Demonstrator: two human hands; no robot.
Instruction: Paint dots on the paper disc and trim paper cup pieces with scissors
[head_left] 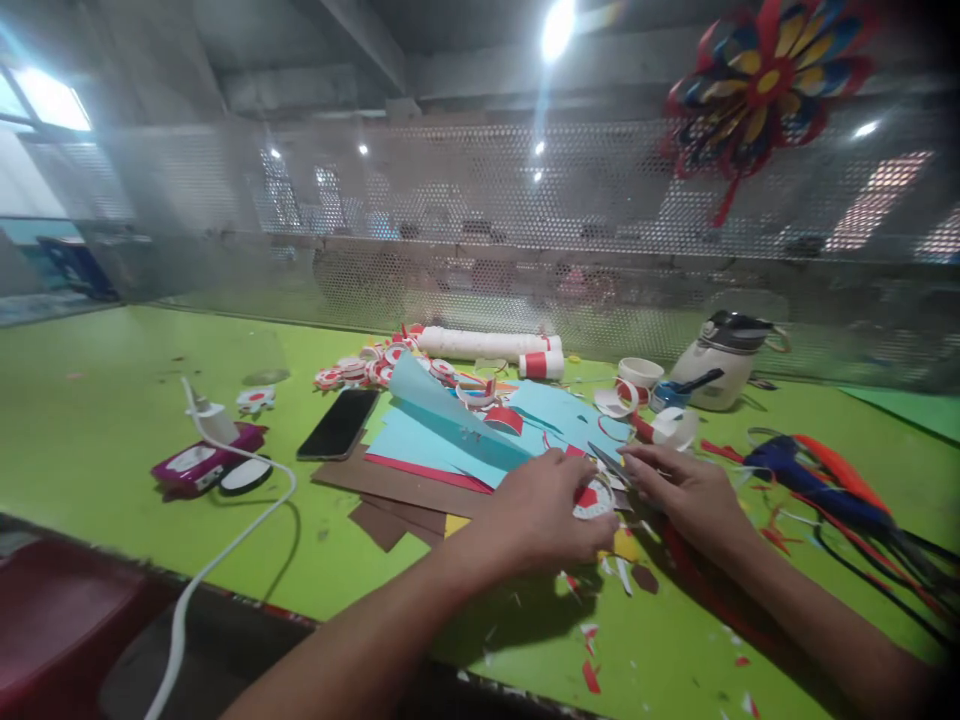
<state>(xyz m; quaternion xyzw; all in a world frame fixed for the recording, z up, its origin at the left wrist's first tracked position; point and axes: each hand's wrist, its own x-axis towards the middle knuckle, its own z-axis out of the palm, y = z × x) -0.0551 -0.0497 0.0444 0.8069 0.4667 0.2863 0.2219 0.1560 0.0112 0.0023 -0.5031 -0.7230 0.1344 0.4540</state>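
A red-and-white paper disc (pixel 592 498) is pinched by the left hand (pixel 536 515); scissors (pixel 609 464) are gripped by the right hand (pixel 686 490), just above the disc.

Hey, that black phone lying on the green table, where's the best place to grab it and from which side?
Take the black phone by its two long edges, near the middle, coming straight down from above. It lies flat, screen up, on the green table; its right edge abuts the brown paper, so its left side is freer.
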